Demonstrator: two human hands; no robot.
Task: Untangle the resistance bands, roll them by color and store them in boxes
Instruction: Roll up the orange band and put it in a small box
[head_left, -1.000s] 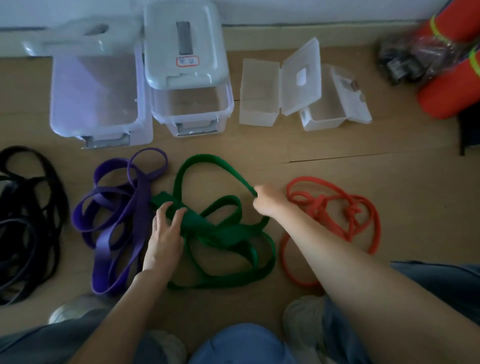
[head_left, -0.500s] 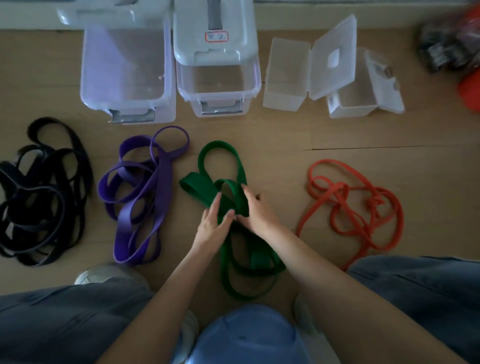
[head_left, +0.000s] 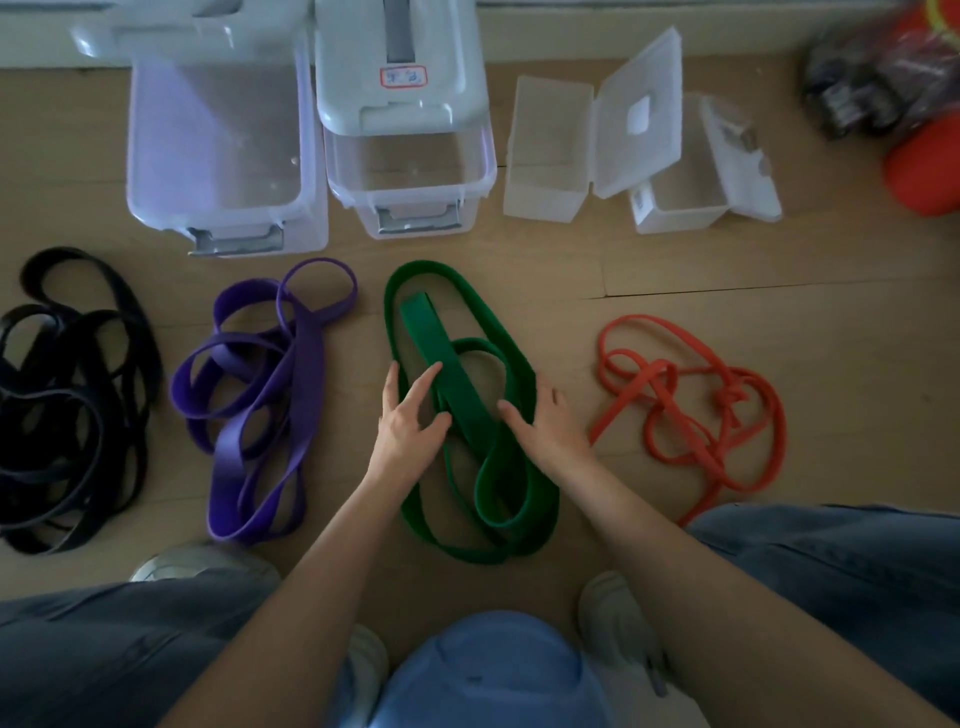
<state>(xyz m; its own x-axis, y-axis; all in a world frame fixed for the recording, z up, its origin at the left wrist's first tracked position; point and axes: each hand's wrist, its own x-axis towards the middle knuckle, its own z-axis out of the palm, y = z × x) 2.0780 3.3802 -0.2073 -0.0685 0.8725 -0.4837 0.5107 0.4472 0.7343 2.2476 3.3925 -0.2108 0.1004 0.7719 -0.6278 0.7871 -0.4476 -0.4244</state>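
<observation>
A green band (head_left: 426, 332) lies in loose loops on the wooden floor in front of me. My left hand (head_left: 410, 421) rests on its left side with fingers spread, and my right hand (head_left: 545, 421) lies flat on its right side. Neither hand grips it. A purple band (head_left: 270, 384) lies to the left, a pile of black bands (head_left: 67, 395) at the far left, and a knotted orange band (head_left: 685, 405) to the right. Beyond them stand two large clear boxes (head_left: 218, 156) (head_left: 410, 171) and two small open boxes (head_left: 545, 150) (head_left: 680, 197).
The right large box carries its grey lid (head_left: 395, 62) on top; the left one's lid (head_left: 156, 31) leans behind it. An orange roll (head_left: 924, 171) and a dark bag (head_left: 852, 98) sit at the far right. My knees and shoes fill the bottom edge.
The green band has been drawn from a wide tangle into a longer oval. Both hands came together on it, then spread apart flat on either side.
</observation>
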